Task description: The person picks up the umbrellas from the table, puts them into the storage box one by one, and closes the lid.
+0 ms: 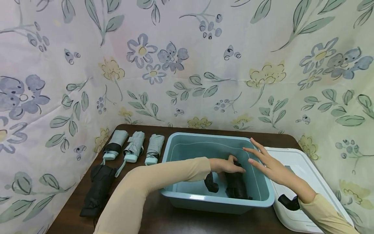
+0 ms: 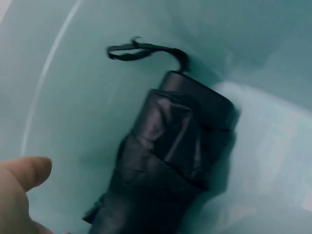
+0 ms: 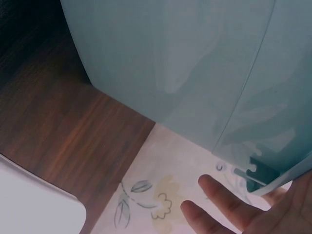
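A folded black umbrella (image 1: pixel 236 185) lies in the light blue plastic bin (image 1: pixel 204 197), its wrist loop and handle end towards the bin's near side. Over its far part is my left hand (image 1: pixel 224 165), reaching in with the thumb out straight. The left wrist view shows that thumb standing apart from the umbrella (image 2: pixel 161 156); the other fingers are hidden there. My right hand (image 1: pixel 270 165) hovers at the bin's right rim with its fingers spread, holding nothing. In the right wrist view its fingers (image 3: pixel 229 204) appear beside the bin's outer wall (image 3: pixel 170 58).
Three folded pale green umbrellas (image 1: pixel 134 146) lie in a row left of the bin. In front of them is another black umbrella (image 1: pixel 98 188). A white lid (image 1: pixel 295 156) lies to the right, under my right forearm. Patterned cloth (image 1: pixel 187 65) hangs behind the dark wooden table (image 1: pixel 163 214).
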{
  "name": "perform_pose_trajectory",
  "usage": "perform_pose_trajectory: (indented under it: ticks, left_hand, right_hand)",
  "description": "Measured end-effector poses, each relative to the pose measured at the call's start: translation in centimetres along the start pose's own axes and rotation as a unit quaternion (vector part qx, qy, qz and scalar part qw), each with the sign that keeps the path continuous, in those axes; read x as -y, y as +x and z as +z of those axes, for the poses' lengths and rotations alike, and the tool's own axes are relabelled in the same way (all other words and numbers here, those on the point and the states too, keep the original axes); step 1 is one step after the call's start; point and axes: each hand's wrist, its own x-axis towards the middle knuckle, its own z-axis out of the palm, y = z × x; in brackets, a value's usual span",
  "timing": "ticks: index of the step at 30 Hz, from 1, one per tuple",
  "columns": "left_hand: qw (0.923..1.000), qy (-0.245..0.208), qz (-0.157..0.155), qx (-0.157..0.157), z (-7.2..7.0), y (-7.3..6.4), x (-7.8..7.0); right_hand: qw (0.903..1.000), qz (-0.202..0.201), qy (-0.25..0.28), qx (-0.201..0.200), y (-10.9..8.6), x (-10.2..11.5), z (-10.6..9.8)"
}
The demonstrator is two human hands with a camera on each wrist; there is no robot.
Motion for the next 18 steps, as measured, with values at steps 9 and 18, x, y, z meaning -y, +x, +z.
perform_pose_trajectory:
  ticks: [9, 18]
  left_hand:
    - [0.9983, 0.01, -0.002, 0.058, -1.2, -1.2, -1.3]
    - [0.9936, 0.082, 0.024, 0.074, -2.3, -2.7, -1.9]
  right_hand:
    - [1.0, -0.005, 0.001, -0.003, 0.0, 0.2, -0.1]
    - [1.0, -0.007, 0.0, -0.005, 0.0, 0.1, 0.0]
